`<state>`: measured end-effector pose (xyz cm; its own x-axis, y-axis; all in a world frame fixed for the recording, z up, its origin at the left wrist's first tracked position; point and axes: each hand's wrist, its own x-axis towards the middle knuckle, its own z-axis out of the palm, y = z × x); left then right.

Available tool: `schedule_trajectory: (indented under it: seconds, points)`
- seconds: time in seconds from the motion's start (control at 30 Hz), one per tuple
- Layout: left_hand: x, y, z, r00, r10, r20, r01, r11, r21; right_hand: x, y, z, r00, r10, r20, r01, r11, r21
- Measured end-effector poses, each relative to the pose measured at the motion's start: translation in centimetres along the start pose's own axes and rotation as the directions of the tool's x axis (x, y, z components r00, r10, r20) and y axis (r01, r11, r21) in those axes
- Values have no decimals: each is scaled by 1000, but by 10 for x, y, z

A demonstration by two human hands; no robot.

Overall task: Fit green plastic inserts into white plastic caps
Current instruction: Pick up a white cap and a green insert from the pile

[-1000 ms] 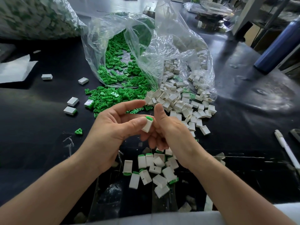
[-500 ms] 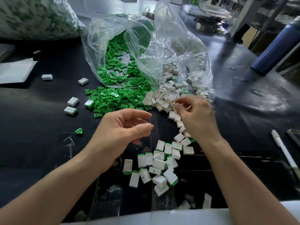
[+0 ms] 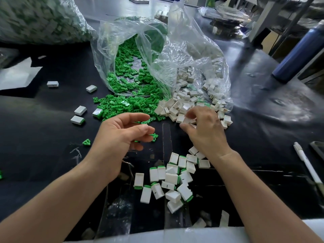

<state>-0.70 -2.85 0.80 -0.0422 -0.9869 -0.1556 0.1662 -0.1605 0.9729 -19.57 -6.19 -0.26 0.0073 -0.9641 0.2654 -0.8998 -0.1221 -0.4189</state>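
On the glossy black table cover [image 3: 43, 137], my left hand [image 3: 122, 134] hovers, fingers loosely spread, over spilled green triangular plastic inserts [image 3: 126, 106]. My right hand [image 3: 205, 130] pinches a small white plastic cap [image 3: 188, 120] below the clear plastic bags [image 3: 184, 58]. A blue bottle [image 3: 296, 55] stands far right.

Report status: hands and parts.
Left hand open, by green inserts. Right hand in white caps, grip unclear. Finished caps piled near. Nothing blocking.
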Motion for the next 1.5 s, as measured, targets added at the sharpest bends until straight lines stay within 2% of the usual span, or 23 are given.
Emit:
schedule_trajectory:
  seconds: [0.13,0.23,0.33,0.43,0.57,0.83,1.03,1.23,1.33,1.43,1.5]
  points:
    - [0,0,2,1000,-25,18,24,1000,14,-11,-22,-2,987,-142,-71,158,934,322]
    - [-1,0,4,997,-32,67,31,999,12,-23,-36,4,944,-320,-80,327,877,352]
    - [-3,0,6,997,-11,76,9,1000,22,-28,-40,6,916,-399,-46,387,845,369]
    - [0,-1,4,1000,27,-14,-26,999,19,-26,-39,3,921,-387,39,348,864,364]
    - [4,0,1,991,51,-120,-56,998,-33,-21,-34,4,958,-269,99,236,937,259]
    - [4,-1,0,992,62,-110,-70,995,-74,-22,-36,13,898,-333,286,332,942,55]
    - [4,-3,0,994,83,-67,-85,996,-33,-21,-34,12,918,-301,258,288,954,88]
    - [3,-4,1,995,87,-51,-85,996,27,-17,-28,12,951,-256,176,227,960,166]
    - [2,-3,2,997,74,-31,-72,996,48,-17,-27,6,980,-174,99,131,931,341]
    - [0,-2,4,998,62,-10,-61,996,66,-18,-29,3,989,-82,119,-6,798,603]
    - [-1,-1,5,998,58,1,-57,995,83,-18,-32,3,991,-73,113,-30,700,714]
